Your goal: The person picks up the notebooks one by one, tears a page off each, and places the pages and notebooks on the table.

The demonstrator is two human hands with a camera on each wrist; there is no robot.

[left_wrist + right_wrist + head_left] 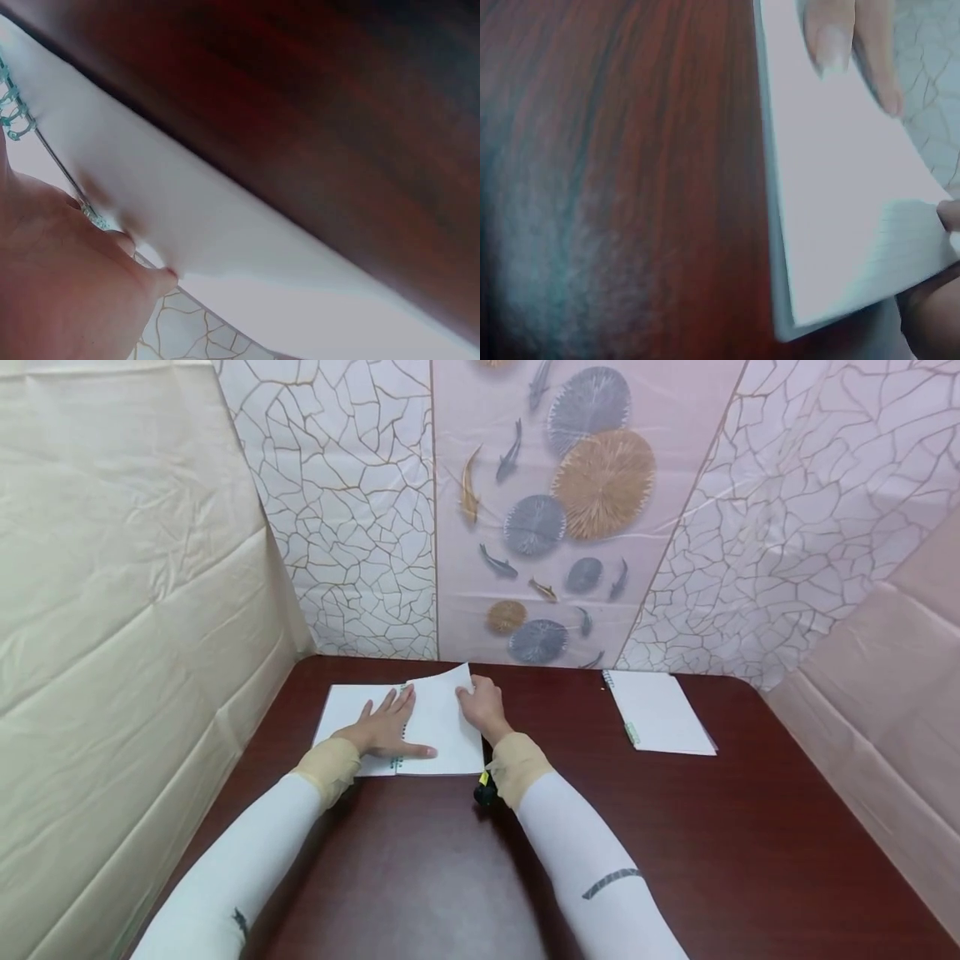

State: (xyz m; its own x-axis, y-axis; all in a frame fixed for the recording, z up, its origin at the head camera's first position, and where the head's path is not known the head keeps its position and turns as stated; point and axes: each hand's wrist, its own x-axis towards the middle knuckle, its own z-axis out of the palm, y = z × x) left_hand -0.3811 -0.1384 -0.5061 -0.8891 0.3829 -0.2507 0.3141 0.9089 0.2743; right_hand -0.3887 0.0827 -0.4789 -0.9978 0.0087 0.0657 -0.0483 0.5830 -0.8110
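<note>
A spiral notebook point(348, 703) lies open on the table, its green coil running down the middle. My left hand point(384, 729) rests across the coil with fingers spread, and its thumb reaches onto the right-hand page. At the far right corner my right hand point(486, 706) pinches a white page point(438, 714), whose corner is raised. The right wrist view shows the thumb point(832, 45) on top of the sheet, with faint ruled lines near the lower edge. In the left wrist view, the left hand point(71, 277) lies beside the green coil point(16, 120).
A second spiral notebook point(660, 714) with a green clip lies at the back right of the dark red-brown table point(420, 877). A small black object with yellow point(485, 790) is by my right wrist. Patterned cloth point(360, 510) hangs behind the table.
</note>
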